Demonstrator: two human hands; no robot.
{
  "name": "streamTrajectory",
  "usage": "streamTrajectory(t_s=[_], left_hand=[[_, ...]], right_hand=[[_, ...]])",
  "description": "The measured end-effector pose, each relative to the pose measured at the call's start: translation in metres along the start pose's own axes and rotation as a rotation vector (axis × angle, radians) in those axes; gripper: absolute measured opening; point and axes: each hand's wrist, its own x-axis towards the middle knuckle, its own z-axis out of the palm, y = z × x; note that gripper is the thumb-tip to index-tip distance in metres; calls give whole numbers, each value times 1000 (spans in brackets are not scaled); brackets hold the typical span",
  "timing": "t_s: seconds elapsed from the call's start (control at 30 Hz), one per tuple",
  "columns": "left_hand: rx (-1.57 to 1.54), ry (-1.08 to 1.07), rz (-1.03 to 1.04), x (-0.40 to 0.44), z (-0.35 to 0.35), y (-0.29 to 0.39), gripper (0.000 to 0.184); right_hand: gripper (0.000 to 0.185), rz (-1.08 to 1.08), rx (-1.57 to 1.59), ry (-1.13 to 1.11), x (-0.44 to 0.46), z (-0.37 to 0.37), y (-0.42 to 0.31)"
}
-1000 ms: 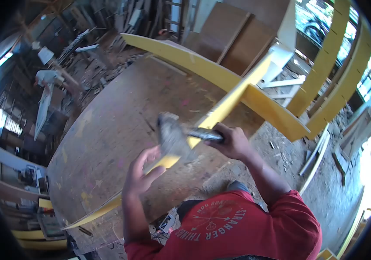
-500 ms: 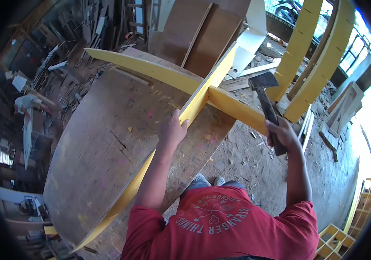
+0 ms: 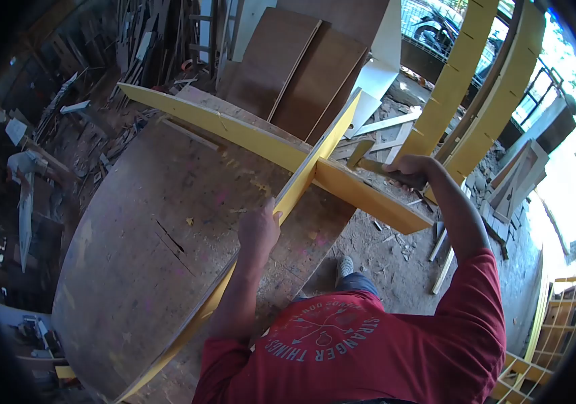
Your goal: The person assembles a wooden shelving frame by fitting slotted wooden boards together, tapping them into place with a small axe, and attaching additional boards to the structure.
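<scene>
Yellow board point(image 3: 297, 196) runs beneath the left hand point(image 3: 260, 231), clamped on it — right hand point(image 3: 414, 168) grips hatchet point(image 3: 361, 154).

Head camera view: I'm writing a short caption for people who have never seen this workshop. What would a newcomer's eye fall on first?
Probably the long yellow board slanting across the worktable, with the left hand on it and a yellow crosspiece meeting it. Next, the right hand gripping a hammer-like tool above the crosspiece. The red shirt fills the bottom centre.
</scene>
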Motion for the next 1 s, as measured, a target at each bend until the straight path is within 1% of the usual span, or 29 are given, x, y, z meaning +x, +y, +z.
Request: streamTrajectory(t_s=[0.03, 0.07, 0.1, 0.17, 0.27, 0.3, 0.37, 0.4, 0.43, 0.5, 0.6, 0.7, 0.83, 0.93, 1.0], left_hand=[[-7, 7, -8, -2, 1, 0, 28], [-14, 8, -20, -7, 2, -2, 29], [-22, 15, -31, -10, 1, -3, 30], [-12, 4, -119, -23, -10, -8, 30], [52, -131, -227, -41, -18, -13, 31], [70, -158, -254, -33, -20, -12, 32], [66, -130, -272, -20, -19, 5, 33], [51, -113, -268, -9, -17, 15, 33], [33, -97, -262, 1, -14, 21, 33], [32, -131, -327, 16, -6, 27, 34], [39, -152, -356, 20, -5, 28, 34], [63, -150, -360, 18, -7, 31, 34], [79, -81, -305, 17, 4, 24, 35], [92, -60, -290, 15, 4, 25, 36], [64, -95, -315, 18, 5, 25, 40]], right_hand=[[47, 42, -24, -48, 11, 1, -7], [46, 34, -245, -54, -3, 16, -27], [47, 0, -276, -151, 1, 22, -23], [48, -84, -347, -332, 14, 17, -22], [47, -49, -241, -443, 24, 19, -16], [45, -95, -264, -416, 24, 21, -18], [42, -191, -306, -358, 17, 36, -10], [37, -231, -313, -369, 22, 39, 1], [37, -255, -297, -322, 15, 46, 8], [40, -296, -391, -185, -10, 55, 14], [41, -474, -480, 38, -51, 55, 27], [44, -821, -570, 345, -91, 60, 9], [46, -1160, -449, 595, -109, 86, -40], [42, -982, -511, 585, -92, 101, -50], [40, -807, -703, 490, -57, 99, -37]])
